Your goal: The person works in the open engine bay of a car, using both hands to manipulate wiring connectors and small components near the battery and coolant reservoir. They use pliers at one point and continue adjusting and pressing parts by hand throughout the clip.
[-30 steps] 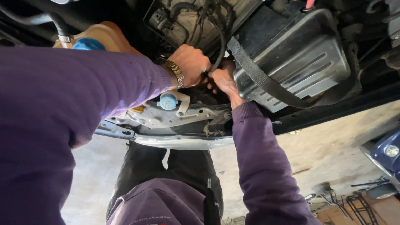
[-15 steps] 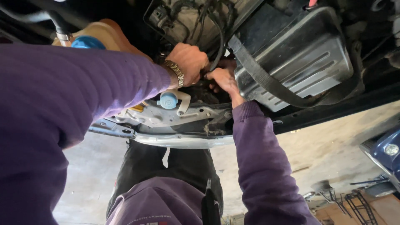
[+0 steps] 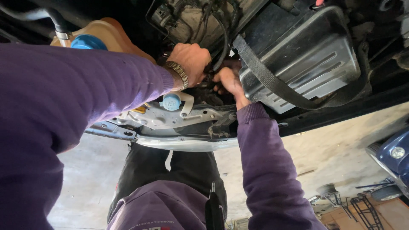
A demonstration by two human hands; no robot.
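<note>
Now I see little change from half a second ago: both hands stay bunched in the same dark pocket of the engine bay, and only the view has tipped a touch. My left hand [image 3: 191, 59], with its metal watch band [image 3: 177, 74] at the wrist, is curled into a loose fist beside a looping black hose [image 3: 223, 40]; its fingers look pressed together around something, but whether that is the hose or a part behind it I cannot tell. My right hand [image 3: 228, 83] sits just below and beside it, touching it or nearly so, fingers tucked up into the shadow (their grip is hidden from me). The thing being worked on lies between the two hands, tucked behind them, close against the left edge of the ribbed black cover [image 3: 306, 59] with its black strap [image 3: 264, 79]. Since neither hand has come away, I judge the work at that spot to be mid-effort, not finished. Below the hands are a small blue cap [image 3: 171, 102] on a white tank and the grey metal crossbar [image 3: 170, 140]; a larger blue cap [image 3: 88, 42] tops the tan tank up left. A blue car [image 3: 394, 155] stands off on the concrete floor [image 3: 336, 149].
</note>
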